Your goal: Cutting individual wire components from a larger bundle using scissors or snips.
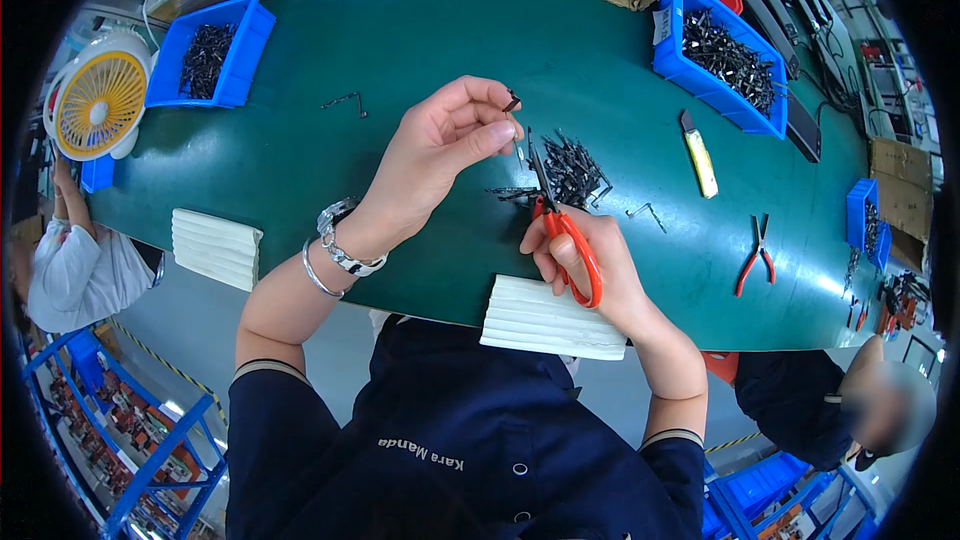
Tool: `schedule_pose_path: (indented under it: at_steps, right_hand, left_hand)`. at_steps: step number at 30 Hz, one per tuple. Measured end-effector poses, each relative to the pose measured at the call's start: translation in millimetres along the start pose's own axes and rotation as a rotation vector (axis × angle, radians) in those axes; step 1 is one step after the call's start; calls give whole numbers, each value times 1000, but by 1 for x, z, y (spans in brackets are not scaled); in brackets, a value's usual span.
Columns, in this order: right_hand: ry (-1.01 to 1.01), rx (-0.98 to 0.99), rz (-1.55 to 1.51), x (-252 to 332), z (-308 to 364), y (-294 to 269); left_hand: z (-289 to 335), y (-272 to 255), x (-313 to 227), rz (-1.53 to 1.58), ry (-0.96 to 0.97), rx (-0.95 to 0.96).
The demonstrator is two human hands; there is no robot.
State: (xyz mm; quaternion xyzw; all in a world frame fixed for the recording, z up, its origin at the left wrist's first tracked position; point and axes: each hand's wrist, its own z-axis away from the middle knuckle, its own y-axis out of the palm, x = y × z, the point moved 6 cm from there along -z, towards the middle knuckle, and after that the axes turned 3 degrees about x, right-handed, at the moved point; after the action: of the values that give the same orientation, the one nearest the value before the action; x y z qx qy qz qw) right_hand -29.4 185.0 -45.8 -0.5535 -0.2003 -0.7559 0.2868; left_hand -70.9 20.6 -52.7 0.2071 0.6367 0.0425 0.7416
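Observation:
Between the thumb and fingers of my left hand [452, 135] is a small black part [513, 101], with a thin piece hanging below the fingertips. My right hand [597, 258] grips red-handled scissors [590, 275] whose dark blades point up and away from me, close beside that thin piece. Whether the blades touch it I cannot tell. Just beyond the scissors lies a pile of small black parts [572, 170] on the green table [420, 35]. One loose black part [650, 215] rests to the right of the pile, and another [347, 103] lies off to the left.
Blue bins of black parts stand at the far left [240, 60] and far right [690, 65]. A yellow cutter knife [700, 155] and red-handled pliers [757, 257] lie on the right. Pale ridged pads [550, 318] line the near edge. A fan [100, 100] stands left; people sit on both sides.

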Motion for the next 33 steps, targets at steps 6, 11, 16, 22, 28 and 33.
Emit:
schedule_pose_path:
  at_steps: [6,11,16,22,28,33]
  right_hand:
    - [19,32,16,-2,0,2]
    - [11,21,19,0,0,2]
    - [12,39,31,-2,0,3]
    - [29,59,-36,-3,0,3]
    - [27,35,36,-1,-1,2]
    - [39,16,40,-1,-1,1]
  left_hand:
    - [3,2,2,67,-13,6]
    - [3,3,2,79,-24,10]
    - [3,4,2,89,-15,39]
    - [3,6,1,89,-7,59]
    - [4,5,1,82,7,37]
    - [4,5,2,87,15,40]
